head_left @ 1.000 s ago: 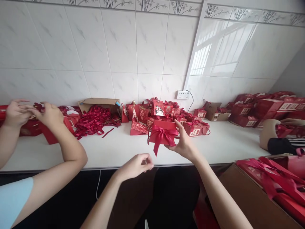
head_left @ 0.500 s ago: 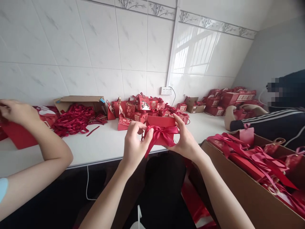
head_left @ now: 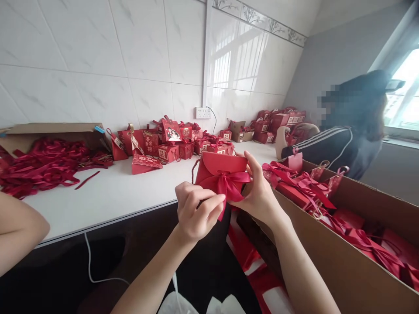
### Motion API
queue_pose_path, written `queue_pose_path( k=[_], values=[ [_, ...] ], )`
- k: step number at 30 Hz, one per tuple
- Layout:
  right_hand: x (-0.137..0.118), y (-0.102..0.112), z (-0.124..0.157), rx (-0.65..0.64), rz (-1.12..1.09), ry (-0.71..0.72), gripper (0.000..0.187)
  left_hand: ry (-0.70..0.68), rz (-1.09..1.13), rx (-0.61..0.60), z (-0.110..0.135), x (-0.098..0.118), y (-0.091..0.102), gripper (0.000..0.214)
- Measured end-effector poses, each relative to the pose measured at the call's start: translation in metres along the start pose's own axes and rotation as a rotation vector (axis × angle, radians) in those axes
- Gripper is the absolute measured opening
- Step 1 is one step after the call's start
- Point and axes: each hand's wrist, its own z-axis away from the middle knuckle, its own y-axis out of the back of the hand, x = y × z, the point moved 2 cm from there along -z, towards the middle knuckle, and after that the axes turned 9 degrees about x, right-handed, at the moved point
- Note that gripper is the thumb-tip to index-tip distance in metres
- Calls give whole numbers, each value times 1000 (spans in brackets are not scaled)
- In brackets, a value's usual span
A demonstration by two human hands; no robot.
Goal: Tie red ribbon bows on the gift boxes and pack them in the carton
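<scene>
A red gift box (head_left: 222,161) with a flap front and a dark cord handle at its left is held up before me, off the table's front edge. A dark red satin ribbon (head_left: 234,179) is tied in a bow across its front. My right hand (head_left: 260,189) grips the box at its right side, thumb near the bow and fingers behind. My left hand (head_left: 199,209) is closed in front of the box, its thumb and fingertips pinched at a hanging ribbon tail. The fingertips partly cover the ribbon.
A cardboard box (head_left: 327,244) of beribboned red boxes stands at my right. On the white table (head_left: 108,196) lie a heap of ribbons (head_left: 49,165) and several decorated gift boxes (head_left: 170,152). A co-worker (head_left: 340,135) sits at the right; another person's elbow (head_left: 19,226) shows at left.
My view has turned right. My left hand has moved from the bow's left loop down to its tail. The box has shifted towards the cardboard box, still in my right hand.
</scene>
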Motion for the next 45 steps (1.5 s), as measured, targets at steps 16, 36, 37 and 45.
queue_pose_path(
  k=[16, 36, 37, 45],
  values=[
    [6, 25, 26, 76, 82, -49, 96, 32, 126, 27, 5, 20, -20, 19],
    [-20, 43, 49, 105, 216, -64, 98, 197, 401, 18, 8, 42, -17, 20],
    [-20, 44, 49, 108, 221, -63, 98, 201, 410, 24, 8, 42, -17, 21],
    [-16, 48, 57, 112, 274, -139, 100, 377, 514, 14, 13, 42, -22, 20]
  ],
)
